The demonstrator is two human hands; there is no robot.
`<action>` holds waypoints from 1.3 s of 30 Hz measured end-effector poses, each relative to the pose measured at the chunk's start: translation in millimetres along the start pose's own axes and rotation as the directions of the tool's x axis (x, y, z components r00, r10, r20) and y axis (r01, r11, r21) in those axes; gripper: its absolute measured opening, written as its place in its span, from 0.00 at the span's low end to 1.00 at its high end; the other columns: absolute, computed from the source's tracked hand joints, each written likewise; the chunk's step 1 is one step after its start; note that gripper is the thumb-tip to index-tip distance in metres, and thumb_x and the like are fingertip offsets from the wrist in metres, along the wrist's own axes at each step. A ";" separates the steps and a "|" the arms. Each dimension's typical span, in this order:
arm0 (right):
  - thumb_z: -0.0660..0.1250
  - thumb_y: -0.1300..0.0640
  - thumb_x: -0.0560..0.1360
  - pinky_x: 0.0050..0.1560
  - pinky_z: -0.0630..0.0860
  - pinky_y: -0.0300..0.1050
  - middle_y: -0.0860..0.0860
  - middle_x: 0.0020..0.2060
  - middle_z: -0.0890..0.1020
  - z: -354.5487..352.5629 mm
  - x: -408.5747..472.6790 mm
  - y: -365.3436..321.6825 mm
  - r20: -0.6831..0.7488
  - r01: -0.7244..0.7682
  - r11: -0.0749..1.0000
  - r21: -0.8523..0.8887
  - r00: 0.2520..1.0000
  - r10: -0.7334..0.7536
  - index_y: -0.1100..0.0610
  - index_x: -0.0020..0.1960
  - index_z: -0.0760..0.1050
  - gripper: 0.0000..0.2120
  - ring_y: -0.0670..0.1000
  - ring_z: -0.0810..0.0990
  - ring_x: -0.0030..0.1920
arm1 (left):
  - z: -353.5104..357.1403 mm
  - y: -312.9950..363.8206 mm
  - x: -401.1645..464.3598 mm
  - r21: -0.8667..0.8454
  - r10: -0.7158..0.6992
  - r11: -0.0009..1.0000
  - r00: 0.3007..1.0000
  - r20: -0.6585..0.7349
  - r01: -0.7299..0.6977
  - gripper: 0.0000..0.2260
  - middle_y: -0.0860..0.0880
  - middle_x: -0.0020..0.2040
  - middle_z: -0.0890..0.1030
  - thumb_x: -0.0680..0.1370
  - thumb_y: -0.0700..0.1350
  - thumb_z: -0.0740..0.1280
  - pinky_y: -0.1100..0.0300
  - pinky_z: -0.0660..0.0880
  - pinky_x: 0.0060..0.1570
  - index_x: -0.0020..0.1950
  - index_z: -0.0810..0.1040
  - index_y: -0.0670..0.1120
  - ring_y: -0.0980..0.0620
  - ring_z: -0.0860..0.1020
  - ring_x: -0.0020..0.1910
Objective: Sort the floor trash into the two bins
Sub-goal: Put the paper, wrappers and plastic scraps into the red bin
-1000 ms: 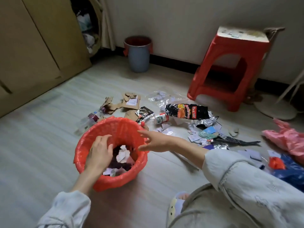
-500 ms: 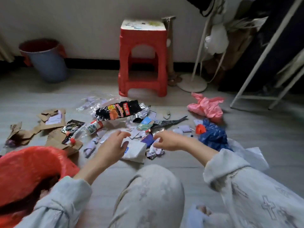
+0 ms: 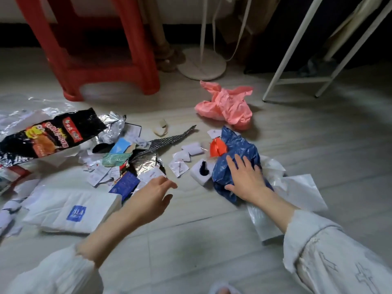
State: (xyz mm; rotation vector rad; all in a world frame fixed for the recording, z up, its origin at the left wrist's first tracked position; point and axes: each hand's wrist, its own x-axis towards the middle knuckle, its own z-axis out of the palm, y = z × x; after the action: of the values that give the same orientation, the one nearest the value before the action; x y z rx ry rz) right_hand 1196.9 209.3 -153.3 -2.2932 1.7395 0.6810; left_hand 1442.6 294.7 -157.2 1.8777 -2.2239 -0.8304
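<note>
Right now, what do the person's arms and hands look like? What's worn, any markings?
Both hands are bare: no gloves, rings or watch visible on the left hand or right hand. Each arm wears a loose, pale grey-white long sleeve, pushed up the forearm. The right sleeve shows faint grey cross-shaped outlines; the left sleeve looks plain.

One view, head-worn: we look forward and steeply down at the floor (image 3: 191,230) from close above, wide-angle, both forearms reaching in from the lower edge; the red stool (image 3: 110,60) marks the far, upper-left limit. No second view shares it.
</note>
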 end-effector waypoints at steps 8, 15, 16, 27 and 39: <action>0.55 0.62 0.78 0.56 0.75 0.51 0.57 0.69 0.64 64.4 41.3 2.3 -0.153 -0.046 0.998 0.038 0.987 0.051 0.58 0.66 0.64 0.16 0.60 0.60 0.70 | 38.1 -24.0 15.0 -0.027 -0.006 1.000 1.000 0.021 0.007 0.16 0.50 0.64 0.69 0.79 0.44 0.61 0.59 0.69 0.58 0.66 0.70 0.50 0.50 0.69 0.64; 0.58 0.60 0.77 0.55 0.67 0.50 0.51 0.57 0.75 73.1 -35.6 -33.5 -0.240 0.106 0.899 0.424 0.971 -0.001 0.55 0.56 0.73 0.10 0.56 0.73 0.57 | 47.8 10.6 12.6 -0.079 0.106 0.991 0.993 -0.052 -0.110 0.25 0.45 0.70 0.64 0.76 0.48 0.66 0.56 0.66 0.64 0.72 0.63 0.46 0.46 0.65 0.69; 0.59 0.59 0.77 0.57 0.67 0.50 0.51 0.57 0.76 75.9 -46.8 -42.3 -0.222 0.158 0.868 0.470 0.973 -0.057 0.55 0.55 0.74 0.09 0.55 0.73 0.58 | 49.7 14.1 10.0 -0.077 0.124 0.989 0.991 -0.047 -0.127 0.28 0.44 0.72 0.62 0.75 0.50 0.67 0.56 0.64 0.66 0.72 0.62 0.45 0.46 0.64 0.70; 0.70 0.42 0.69 0.72 0.35 0.55 0.50 0.76 0.39 111.1 -57.0 -41.6 0.035 0.392 0.920 0.002 0.920 -0.391 0.55 0.76 0.36 0.53 0.52 0.39 0.76 | 97.3 3.3 -6.0 0.418 0.005 0.883 0.893 0.450 -0.215 0.52 0.47 0.77 0.39 0.68 0.58 0.71 0.49 0.48 0.74 0.76 0.37 0.46 0.47 0.42 0.76; 0.60 0.65 0.52 0.38 0.62 0.42 0.51 0.30 0.74 142.1 -56.8 -54.6 -0.422 0.489 0.871 0.038 0.798 -0.430 0.56 0.32 0.71 0.10 0.52 0.72 0.34 | 141.8 -9.7 -20.9 0.328 0.377 0.856 0.916 0.134 -0.400 0.24 0.50 0.36 0.77 0.53 0.39 0.72 0.59 0.64 0.46 0.48 0.77 0.45 0.50 0.78 0.34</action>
State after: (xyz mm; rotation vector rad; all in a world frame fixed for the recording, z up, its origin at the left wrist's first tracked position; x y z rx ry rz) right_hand 1201.6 332.8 -258.8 -2.7311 1.2016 -0.0171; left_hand 1395.8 360.4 -276.1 1.4330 -2.8108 -0.4528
